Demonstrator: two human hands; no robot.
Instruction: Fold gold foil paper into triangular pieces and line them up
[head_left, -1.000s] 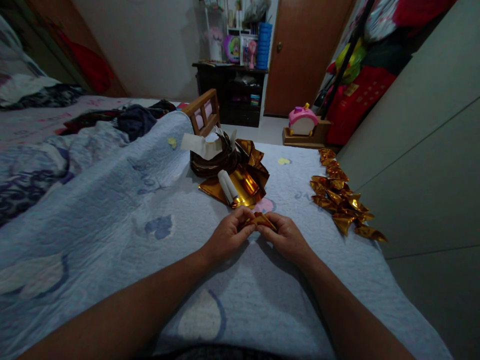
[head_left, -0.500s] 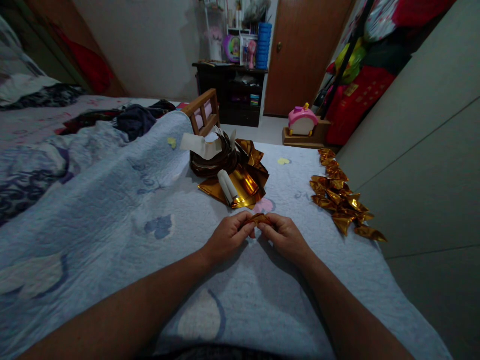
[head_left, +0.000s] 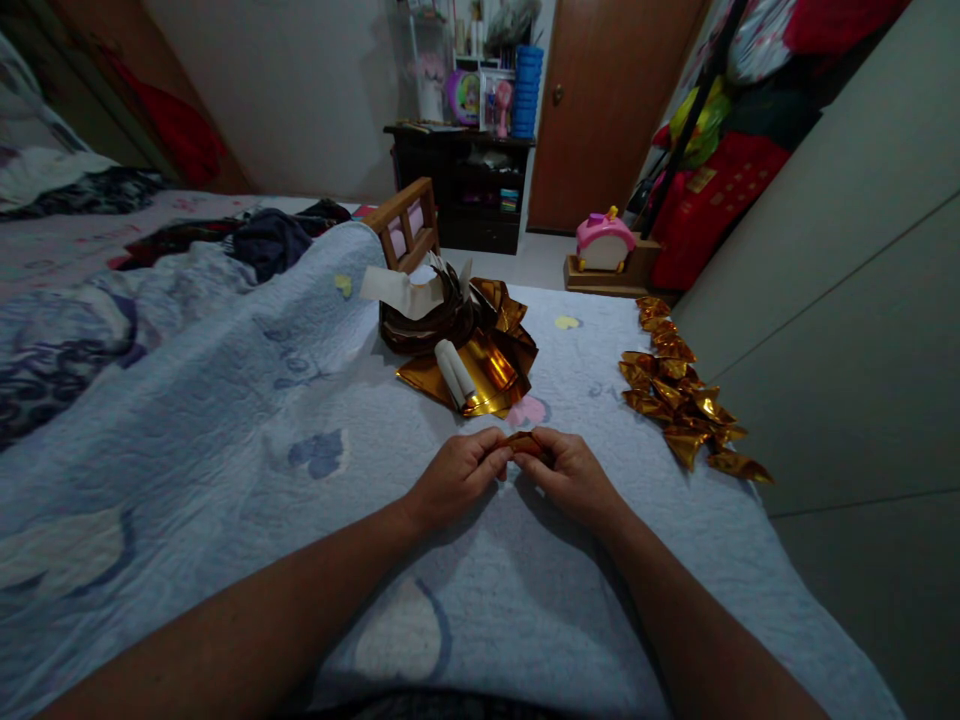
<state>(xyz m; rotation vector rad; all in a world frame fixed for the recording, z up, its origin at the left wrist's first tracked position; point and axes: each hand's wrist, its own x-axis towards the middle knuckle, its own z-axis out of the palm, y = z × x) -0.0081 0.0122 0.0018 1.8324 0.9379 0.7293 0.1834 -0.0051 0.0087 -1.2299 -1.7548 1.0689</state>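
Note:
Both of my hands meet over a light blue quilt (head_left: 225,420) and pinch one small folded piece of gold foil paper (head_left: 523,442). My left hand (head_left: 459,474) grips its left end with thumb and fingers closed. My right hand (head_left: 574,474) grips the right end the same way. Most of the piece is hidden between my fingertips. Just beyond my hands lies a stack of flat gold foil sheets (head_left: 491,372) with a white roll (head_left: 454,373) resting on it.
A row of several folded gold pieces (head_left: 679,390) lies along the quilt's right edge, beside a grey wall. A dark round holder with white paper (head_left: 424,305) stands behind the sheets. A wooden chair back (head_left: 405,222), clothes and a dark cabinet are farther off.
The gold piece has been pressed smaller between my fingers; less of it shows now. My hands stay in the same spot.

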